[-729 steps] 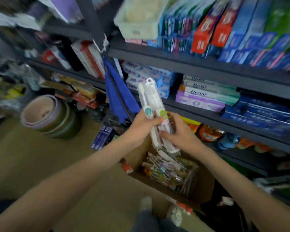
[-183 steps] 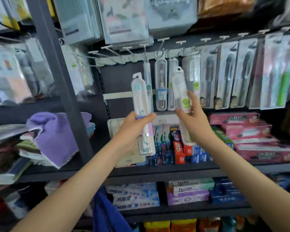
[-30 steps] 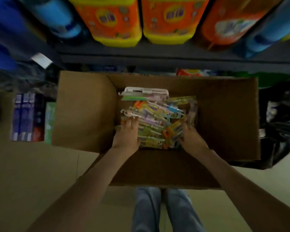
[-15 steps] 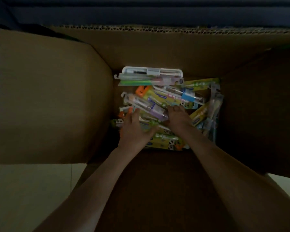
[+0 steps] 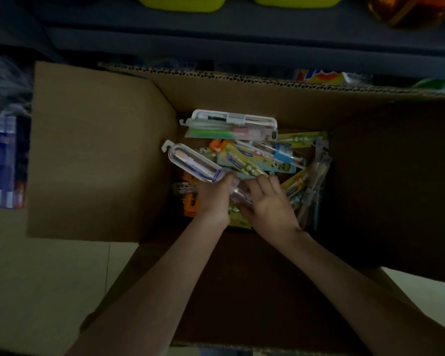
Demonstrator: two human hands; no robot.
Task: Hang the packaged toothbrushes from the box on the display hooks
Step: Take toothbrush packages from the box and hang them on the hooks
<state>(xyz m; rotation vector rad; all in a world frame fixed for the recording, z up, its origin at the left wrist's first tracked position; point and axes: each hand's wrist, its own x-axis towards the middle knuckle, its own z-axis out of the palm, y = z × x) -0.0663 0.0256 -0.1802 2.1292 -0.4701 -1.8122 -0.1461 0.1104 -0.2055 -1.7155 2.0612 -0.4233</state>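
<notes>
Since 0.5 s ago the clear, rigid plastic toothbrush pack [image 5: 190,163] has risen off the heap; its hang-tab end now points at the left flap of the corrugated cardboard box [image 5: 95,155]. The left hand [image 5: 212,199] has its grip closed round the pack's middle, thumb on top. The right hand [image 5: 270,201] curls its fingers over the lower end. The other glossy packaged toothbrushes [image 5: 262,155] lie jumbled on the box floor.

A single head-worn camera looks almost straight down, close above an open cardboard box [image 5: 95,155] that fills most of the frame; a dark shelf [image 5: 242,39] runs along the far edge, pale floor [image 5: 44,283] at near left.
</notes>
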